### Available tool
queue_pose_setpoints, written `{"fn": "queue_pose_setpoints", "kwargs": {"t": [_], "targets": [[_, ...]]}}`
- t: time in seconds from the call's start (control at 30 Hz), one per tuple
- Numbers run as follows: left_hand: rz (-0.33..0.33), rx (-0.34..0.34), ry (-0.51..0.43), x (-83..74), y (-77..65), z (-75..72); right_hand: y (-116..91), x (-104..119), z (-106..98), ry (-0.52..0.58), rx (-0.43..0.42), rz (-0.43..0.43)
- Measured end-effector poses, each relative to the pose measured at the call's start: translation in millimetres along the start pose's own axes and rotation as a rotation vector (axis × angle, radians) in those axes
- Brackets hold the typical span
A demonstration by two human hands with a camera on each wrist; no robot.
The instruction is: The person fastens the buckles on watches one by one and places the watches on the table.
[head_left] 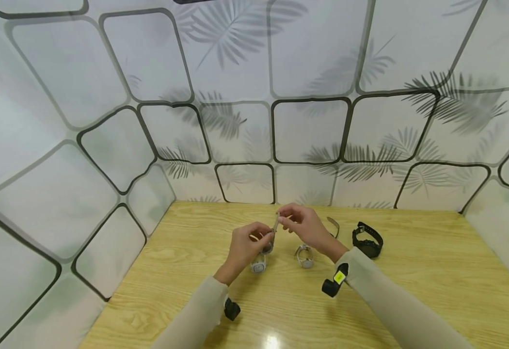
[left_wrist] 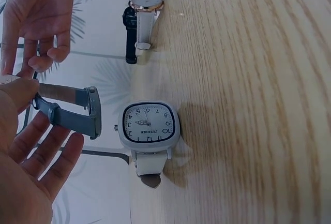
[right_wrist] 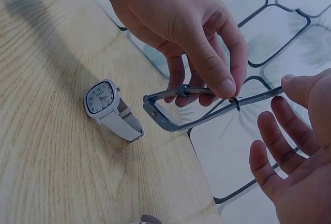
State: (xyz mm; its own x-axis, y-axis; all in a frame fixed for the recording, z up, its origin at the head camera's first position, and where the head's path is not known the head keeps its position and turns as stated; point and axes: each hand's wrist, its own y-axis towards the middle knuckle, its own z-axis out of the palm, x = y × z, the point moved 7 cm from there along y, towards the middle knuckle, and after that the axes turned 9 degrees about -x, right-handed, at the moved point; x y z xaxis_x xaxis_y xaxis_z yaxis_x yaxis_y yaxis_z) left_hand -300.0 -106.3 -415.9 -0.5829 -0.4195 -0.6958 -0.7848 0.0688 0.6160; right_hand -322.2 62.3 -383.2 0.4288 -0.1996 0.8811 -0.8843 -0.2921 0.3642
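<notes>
Left grip and right grip pinch the grey watch by its strap, over the worktop toward its far edge; white watch near, black watch well apart.

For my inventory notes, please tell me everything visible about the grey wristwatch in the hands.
This grey wristwatch has a slim, angular case, a smooth leather-like strap, a keeper loop and a dark buckle. It is held above the table, strap bent round, dial not visible. The left hand pinches the strap near the buckle, the right hand the strap's end.
</notes>
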Motion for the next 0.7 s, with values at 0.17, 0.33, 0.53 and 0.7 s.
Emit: {"fn": "queue_pose_setpoints", "kwargs": {"t": [0.17,0.33,0.53,0.7], "targets": [[-0.004,0.007,-0.007,1.8,-0.7,1.4,5,-21,1,-0.004,-0.02,-0.009],[-0.017,0.017,-0.008,3.6,-1.4,2.6,6,-25,0,0.018,-0.033,-0.016],[-0.026,0.021,-0.02,4.9,-1.7,3.8,6,-23,-1,0.025,-0.045,-0.029],[-0.006,0.011,-0.032,2.5,-2.1,3.4,6,-25,-1,0.019,-0.057,-0.024]]}}
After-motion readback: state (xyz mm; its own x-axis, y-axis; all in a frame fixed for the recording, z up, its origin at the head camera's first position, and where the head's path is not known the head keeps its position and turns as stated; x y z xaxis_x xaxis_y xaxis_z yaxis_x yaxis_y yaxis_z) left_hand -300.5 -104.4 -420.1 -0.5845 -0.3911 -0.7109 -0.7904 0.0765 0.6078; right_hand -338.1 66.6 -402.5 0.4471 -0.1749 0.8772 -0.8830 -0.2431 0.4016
